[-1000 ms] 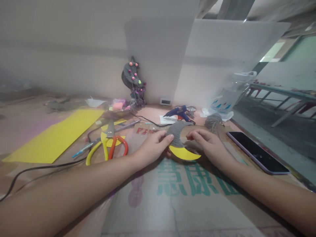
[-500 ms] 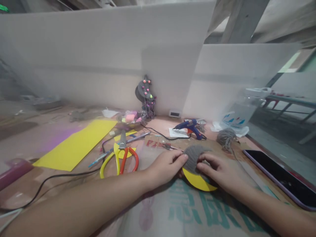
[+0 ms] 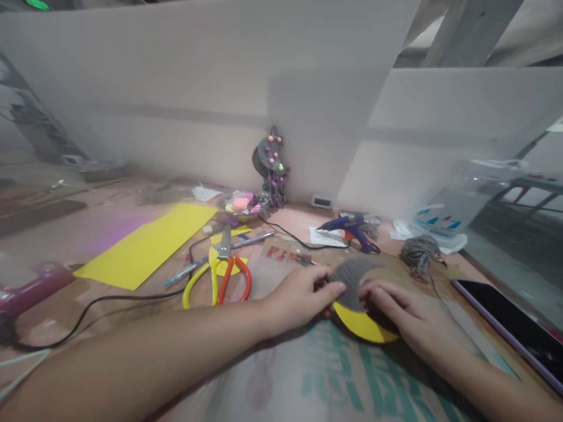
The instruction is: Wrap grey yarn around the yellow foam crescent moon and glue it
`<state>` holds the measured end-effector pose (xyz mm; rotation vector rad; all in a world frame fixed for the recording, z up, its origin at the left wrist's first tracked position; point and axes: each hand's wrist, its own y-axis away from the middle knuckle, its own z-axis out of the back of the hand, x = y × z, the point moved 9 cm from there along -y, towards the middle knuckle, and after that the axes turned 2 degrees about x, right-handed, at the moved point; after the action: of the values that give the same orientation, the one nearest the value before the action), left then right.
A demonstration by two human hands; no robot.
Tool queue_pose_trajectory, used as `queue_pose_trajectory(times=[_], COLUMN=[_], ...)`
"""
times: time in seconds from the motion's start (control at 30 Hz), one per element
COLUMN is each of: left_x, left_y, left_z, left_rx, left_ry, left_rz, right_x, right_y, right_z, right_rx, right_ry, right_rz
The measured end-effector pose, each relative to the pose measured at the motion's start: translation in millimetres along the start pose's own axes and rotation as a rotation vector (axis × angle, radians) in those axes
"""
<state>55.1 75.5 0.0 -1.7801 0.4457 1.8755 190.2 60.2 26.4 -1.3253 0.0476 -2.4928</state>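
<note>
A curved yellow card piece point(image 3: 365, 326) has grey yarn point(image 3: 350, 280) wound over its upper part, while its lower part is bare. My left hand point(image 3: 313, 293) grips the left edge, thumb on top and fingers partly hidden beneath. At the piece's right side, my right hand point(image 3: 391, 302) is closed in a pinch on the grey yarn, though the strand between the fingertips is hard to see. A ball of grey yarn point(image 3: 419, 255) lies beyond my right hand, with a strand running down toward my right forearm.
Scissors point(image 3: 224, 266) and a yellow sheet point(image 3: 152, 249) lie left. A blue glue gun point(image 3: 352, 227) rests behind the hands. At right is a phone point(image 3: 510, 328), with a plastic jug point(image 3: 448, 205) farther back. A beaded grey crescent point(image 3: 268, 158) stands against the white board point(image 3: 185, 76).
The view has swung slightly left, so the table's things sit farther right in the picture. My right fingers have curled tighter at the yarn-wound edge. My left hand keeps its grip.
</note>
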Motion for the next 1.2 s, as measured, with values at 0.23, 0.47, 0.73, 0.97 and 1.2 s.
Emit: queue_pose_trajectory(times=[0.23,0.47,0.73,0.97,1.2], left_x=[-6.4,-5.9,-9.8,-22.3,-20.0], left_y=[-2.8,-2.6,-1.2,1.0,-2.6], left_z=[16.4,32.9,31.5,16.2,18.6], left_rx=[-0.139,-0.278,-0.27,-0.142,-0.165], left_ry=[0.047,0.045,0.044,-0.088,-0.073], left_rz=[-0.009,-0.048,-0.065,-0.176,-0.235], right_x=[-6.2,5.9,-6.4,1.2,13.4], right_y=[-3.9,7.6,0.4,4.3,11.0], right_z=[14.3,36.4,9.1,1.8,8.6], right_rx=[-0.13,-0.323,-0.104,-0.076,-0.191], right_ry=[-0.196,-0.094,-0.023,0.018,0.062], right_rz=[-0.016,0.149,-0.085,-0.059,0.021])
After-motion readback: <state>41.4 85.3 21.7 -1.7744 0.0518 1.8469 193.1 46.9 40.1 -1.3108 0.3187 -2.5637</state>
